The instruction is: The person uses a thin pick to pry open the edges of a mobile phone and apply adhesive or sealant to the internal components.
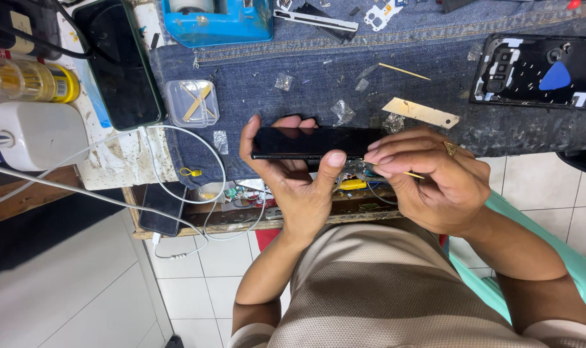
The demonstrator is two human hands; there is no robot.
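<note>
My left hand (pixel 291 177) grips a black smartphone (pixel 309 142) edge-on, thumb along its near side and fingers curled over the far side. My right hand (pixel 428 177), with a ring on one finger, pinches a thin wooden stick (pixel 410 173) whose tip meets the phone's right end. Both hands hover over the near edge of a denim-covered workbench (pixel 293 84).
A black phone back cover (pixel 537 71) with a blue pick lies far right. A metal strip (pixel 422 112) and a second stick (pixel 403 71) rest on the denim. A dark phone (pixel 122 64), small clear box (pixel 192 102), blue tape dispenser (pixel 219 20), white charger (pixel 38 135) and cables sit left.
</note>
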